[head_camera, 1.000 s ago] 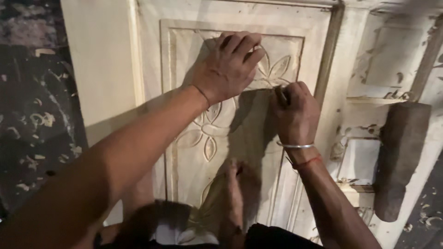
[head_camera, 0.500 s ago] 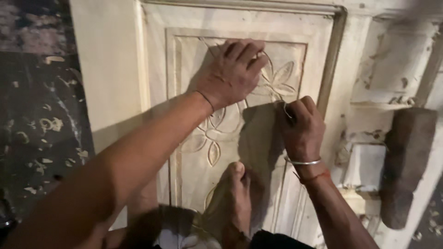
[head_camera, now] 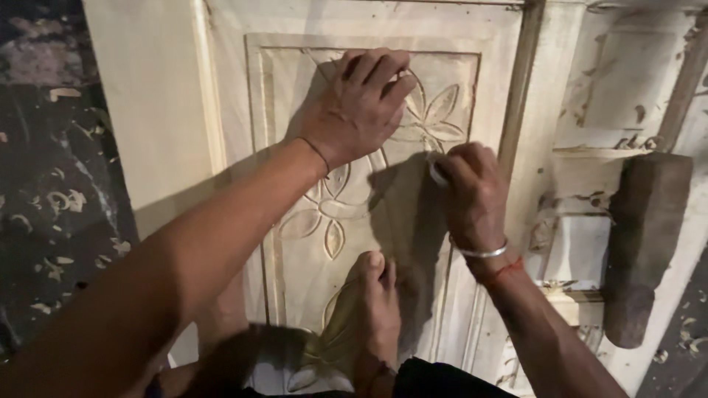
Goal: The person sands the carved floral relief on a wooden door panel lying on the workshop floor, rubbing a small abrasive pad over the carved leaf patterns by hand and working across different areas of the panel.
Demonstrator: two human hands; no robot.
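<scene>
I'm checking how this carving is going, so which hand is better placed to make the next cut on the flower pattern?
Probably the right hand: it is closed around a small tool, its tip by the carved flower. The left hand lies flat on the wooden panel, fingers spread, holding nothing.

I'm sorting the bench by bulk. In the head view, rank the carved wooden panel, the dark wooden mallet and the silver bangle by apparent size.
1. Carved wooden panel: fills most of the frame.
2. Dark wooden mallet: lies on the pale board to the right.
3. Silver bangle: a thin band on the right wrist, smallest though nearer the camera.
</scene>
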